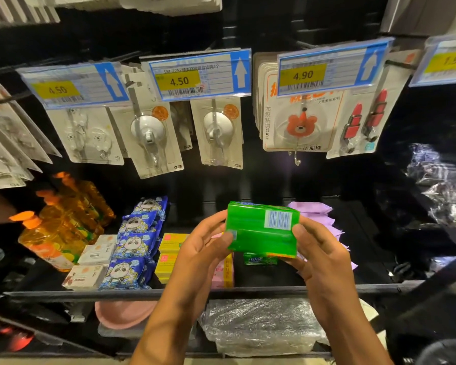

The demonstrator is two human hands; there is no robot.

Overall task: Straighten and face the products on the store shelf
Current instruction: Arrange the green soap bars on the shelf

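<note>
Right now both hands hold a green, plastic-wrapped rectangular pack (pixel 261 229) in mid-air at the centre of the frame, above the front of the dark metal shelf (pixel 90 292). The pack's white barcode label faces the camera. The left hand (pixel 203 248) grips the pack's left end, thumb pressed on the near face and fingers curled behind. The right hand (pixel 319 256) grips the right end, thumb on the edge and fingers underneath.

Just below the pack, a smaller green packet (pixel 259 259) lies on the shelf, and a pink box (pixel 225 272) stands beside it, partly hidden by the left wrist. Lilac soft packs (pixel 316 214) are stacked to the right of centre. To the left of the hands run rows of yellow boxes (pixel 170 243), blue panda-print packets (pixel 134 243), small white boxes (pixel 95 255) and orange liquid bottles with orange caps (pixel 61 227).

Across the upper half of the frame, carded wall hooks hang from pegs behind blue-framed price tags (pixel 199 75), two of which read 4.50. Under the shelf, at the lower centre, sit a pink plastic basin (pixel 124 312) and a bundle wrapped in clear film (pixel 261 325).
</note>
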